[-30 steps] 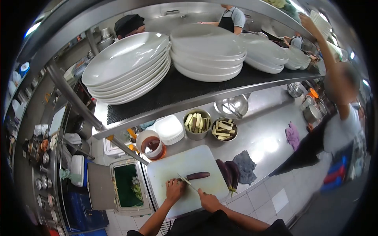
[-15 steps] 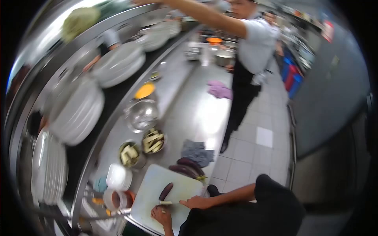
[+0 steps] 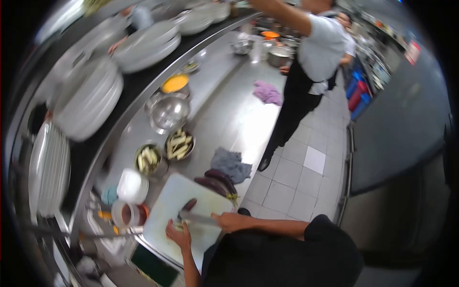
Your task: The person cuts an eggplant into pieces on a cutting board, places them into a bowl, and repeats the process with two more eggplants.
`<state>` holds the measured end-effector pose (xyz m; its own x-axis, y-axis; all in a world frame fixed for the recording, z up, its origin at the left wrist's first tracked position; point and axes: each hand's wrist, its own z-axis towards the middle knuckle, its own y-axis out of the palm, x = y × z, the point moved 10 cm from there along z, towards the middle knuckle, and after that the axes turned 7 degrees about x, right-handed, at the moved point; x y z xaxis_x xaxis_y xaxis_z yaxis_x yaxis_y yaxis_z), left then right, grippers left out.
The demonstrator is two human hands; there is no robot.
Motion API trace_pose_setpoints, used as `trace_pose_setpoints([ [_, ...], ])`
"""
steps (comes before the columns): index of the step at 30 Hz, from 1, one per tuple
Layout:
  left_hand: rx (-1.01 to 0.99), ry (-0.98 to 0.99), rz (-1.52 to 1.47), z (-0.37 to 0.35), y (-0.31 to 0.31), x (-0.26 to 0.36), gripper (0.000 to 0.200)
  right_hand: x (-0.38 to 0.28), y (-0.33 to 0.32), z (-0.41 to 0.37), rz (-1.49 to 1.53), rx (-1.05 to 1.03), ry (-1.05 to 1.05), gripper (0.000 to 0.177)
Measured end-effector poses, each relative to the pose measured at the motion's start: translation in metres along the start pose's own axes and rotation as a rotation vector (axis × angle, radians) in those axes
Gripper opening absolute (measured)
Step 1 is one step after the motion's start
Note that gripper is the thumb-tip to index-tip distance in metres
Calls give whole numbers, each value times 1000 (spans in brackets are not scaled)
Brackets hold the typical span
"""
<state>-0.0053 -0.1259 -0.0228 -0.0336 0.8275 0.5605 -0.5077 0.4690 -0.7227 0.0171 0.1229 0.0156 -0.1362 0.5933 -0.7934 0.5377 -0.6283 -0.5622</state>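
My right hand [image 3: 227,221] is closed round the handle of a knife [image 3: 200,218], whose blade points left over the white cutting board [image 3: 165,201]. My left hand [image 3: 179,234] rests on the board just below the blade, its fingertips at a pale cut piece of eggplant [image 3: 178,224]; whether it grips the piece is unclear. A dark purple eggplant piece [image 3: 190,205] lies beyond the blade. Whole eggplants [image 3: 211,184] lie at the board's far right edge, beside a grey cloth [image 3: 231,164].
Bowls of cut pieces [image 3: 180,145] [image 3: 148,160], a metal bowl [image 3: 169,113], white containers [image 3: 133,186] and a tub of red sauce [image 3: 125,214] stand beyond the board. Plates [image 3: 88,98] fill the left shelf. A person [image 3: 320,52] stands at the counter's far right side.
The view has shifted. The knife blade now shows broadside above my left hand, and the eggplant piece beyond it looks shorter. My left hand's fingers are more spread.
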Motion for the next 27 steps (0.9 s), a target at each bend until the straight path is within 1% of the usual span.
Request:
trace_pose_setpoints([
  [2,62,54,-7,-10,7,-9,64,10,-5,-4,72,59,-67,34],
  [3,19,23,13,-10,7,-3,66,17,-7,-6,29,109,-47,33],
  [4,45,20,3,-9,4,4,70,21,-9,-7,-10,155,-31,31],
  [5,97,8,-16,-12,5,1,74,17,-14,-8,12,143,18,31],
  [6,84,-13,0,-10,2,6,76,12,-22,-6,26,142,69,31],
  [8,46,-93,122,-3,-2,16,71,14,-29,-2,22,188,76,35],
  [9,51,-125,146,-8,-7,14,71,9,-26,-1,25,149,65,35],
  [12,62,-132,127,-6,-6,15,63,10,-41,1,36,216,123,35],
  [14,82,-116,60,-14,-6,0,58,11,-35,-1,67,196,98,34],
  [15,83,-150,-41,-17,-10,-9,59,15,-33,-1,55,221,49,36],
  [17,67,-116,3,-18,-11,-29,60,17,-33,2,38,260,5,37],
  [18,10,-137,17,-16,-15,-32,59,17,-34,3,39,262,1,36],
  [20,-69,-195,195,-11,-24,-26,60,14,-37,3,83,256,-4,33],
  [21,-67,-132,242,-9,-22,-26,63,12,-44,2,84,307,-9,33],
  [22,-54,-92,231,-1,-19,-21,63,13,-45,2,94,299,15,31],
  [23,-88,-29,188,5,-11,-13,64,16,-44,4,104,281,40,30],
  [24,-121,34,146,11,-2,-1,64,16,-46,6,105,314,28,30],
  [25,-109,64,140,19,0,15,64,17,-47,6,107,325,14,30],
  [27,-240,152,88,27,17,45,64,15,-50,6,110,359,-36,30],
])
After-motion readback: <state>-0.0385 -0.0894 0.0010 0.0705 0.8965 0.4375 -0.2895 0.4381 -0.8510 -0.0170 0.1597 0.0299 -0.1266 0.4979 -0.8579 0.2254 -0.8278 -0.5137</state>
